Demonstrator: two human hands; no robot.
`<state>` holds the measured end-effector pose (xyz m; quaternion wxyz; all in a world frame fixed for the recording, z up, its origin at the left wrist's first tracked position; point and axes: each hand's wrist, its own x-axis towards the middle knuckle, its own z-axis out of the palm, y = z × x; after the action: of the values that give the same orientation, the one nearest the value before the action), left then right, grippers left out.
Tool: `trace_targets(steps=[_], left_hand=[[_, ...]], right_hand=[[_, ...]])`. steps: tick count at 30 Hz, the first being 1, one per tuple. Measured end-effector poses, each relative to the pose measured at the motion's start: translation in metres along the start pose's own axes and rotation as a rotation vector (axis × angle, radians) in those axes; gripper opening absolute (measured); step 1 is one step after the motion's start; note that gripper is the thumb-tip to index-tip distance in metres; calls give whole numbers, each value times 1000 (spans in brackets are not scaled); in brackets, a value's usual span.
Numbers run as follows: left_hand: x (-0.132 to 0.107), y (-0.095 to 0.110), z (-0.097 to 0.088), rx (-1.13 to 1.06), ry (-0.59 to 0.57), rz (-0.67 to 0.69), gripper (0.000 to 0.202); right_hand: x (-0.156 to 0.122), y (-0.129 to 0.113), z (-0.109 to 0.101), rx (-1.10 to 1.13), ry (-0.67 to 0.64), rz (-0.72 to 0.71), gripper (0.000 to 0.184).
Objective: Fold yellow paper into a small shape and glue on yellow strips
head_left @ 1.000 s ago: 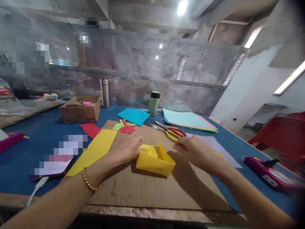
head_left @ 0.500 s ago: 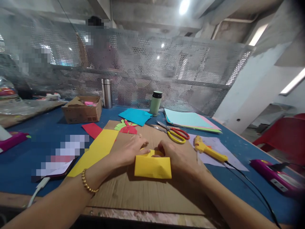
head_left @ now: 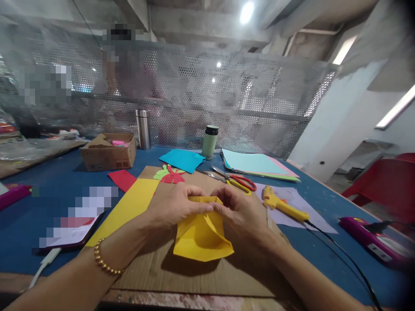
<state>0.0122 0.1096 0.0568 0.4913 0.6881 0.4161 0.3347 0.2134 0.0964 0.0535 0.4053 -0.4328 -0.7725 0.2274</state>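
A folded yellow paper piece, shaped like a small open pouch, is held above a sheet of brown cardboard. My left hand grips its far left edge, the thumb lying across the top. My right hand pinches the far right edge, and the two thumb tips nearly meet. The near end of the paper gapes toward me. Left of my left hand lies a flat yellow paper sheet. Beyond the hands are red cut paper shapes and green cut paper shapes.
Scissors and a yellow glue gun with a black cord lie to the right, near a purple power strip. A phone is at left. A cardboard box, steel flask, green bottle and paper stack stand behind.
The yellow paper piece has been tilted up, so its opening now faces me rather than its flat front. Both hands have closed in on its far edge, the thumbs coming together on top.
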Motion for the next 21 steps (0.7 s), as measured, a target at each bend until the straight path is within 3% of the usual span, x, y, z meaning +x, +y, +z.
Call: trace_targets(steps=[5,10,14,16,19,21], left_hand=[[-4,7,2,-175,12,-8,36],[-2,2,1,-99,65,-33,35],[3,-6,1,20,39,68,35],[3,-4,1,193,155,210,33],[-2,6,-1,513,509,473,34],[-8,13,0,630,641,595,37]], right_hand=[[-1,-5,-7,16,21,-87,14],[-6,-7,-6,-67,116,-105,8],[-8,0,0,-10,88,-106,13],[-8,6,2,37,99,-80,17],[-7,14,0,-5,208,-72,18],[-7,18,-4,-72,269,-93,19]])
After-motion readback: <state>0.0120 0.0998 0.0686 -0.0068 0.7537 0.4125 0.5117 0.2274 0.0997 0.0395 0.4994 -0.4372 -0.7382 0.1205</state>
